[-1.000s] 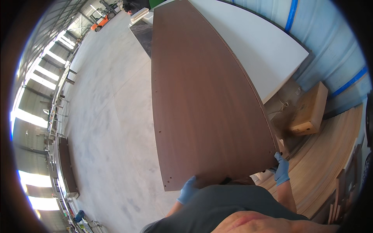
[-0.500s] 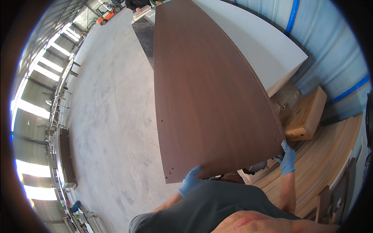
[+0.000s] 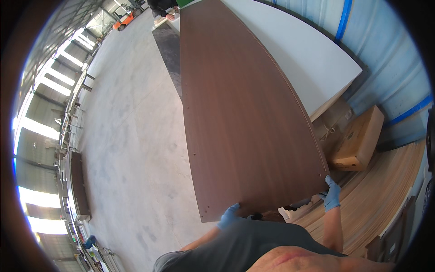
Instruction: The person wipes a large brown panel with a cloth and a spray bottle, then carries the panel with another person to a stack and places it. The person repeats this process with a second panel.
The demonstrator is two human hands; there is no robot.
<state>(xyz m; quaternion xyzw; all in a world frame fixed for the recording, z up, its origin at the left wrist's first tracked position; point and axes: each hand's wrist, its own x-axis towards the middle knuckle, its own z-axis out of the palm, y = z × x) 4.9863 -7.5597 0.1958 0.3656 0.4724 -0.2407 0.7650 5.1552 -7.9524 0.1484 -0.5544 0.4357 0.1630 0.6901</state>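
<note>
A long dark brown wooden panel (image 3: pixel 253 118) stretches from my body to the far end of the view, with small holes along its edges. My left hand (image 3: pixel 229 216), in a blue glove, grips its near edge left of the middle; the fingers curl over the edge. At the near right corner, my right hand (image 3: pixel 332 194), gloved in blue too, is closed on the panel, thumb by the top face. The fingers beneath the panel are hidden.
White panels (image 3: pixel 299 59) lie to the right by a blue corrugated wall (image 3: pixel 385 54). A cardboard box (image 3: pixel 360 140) rests near stacked wood-grain boards (image 3: pixel 380 195). Another person's hand (image 3: pixel 170 17) shows at the far end. An orange forklift (image 3: pixel 127 20) stands far left on the concrete floor (image 3: pixel 131 127).
The brown panel has come nearer to me, its near edge shifting down in view. Both my hands have moved back with it, still gripping.
</note>
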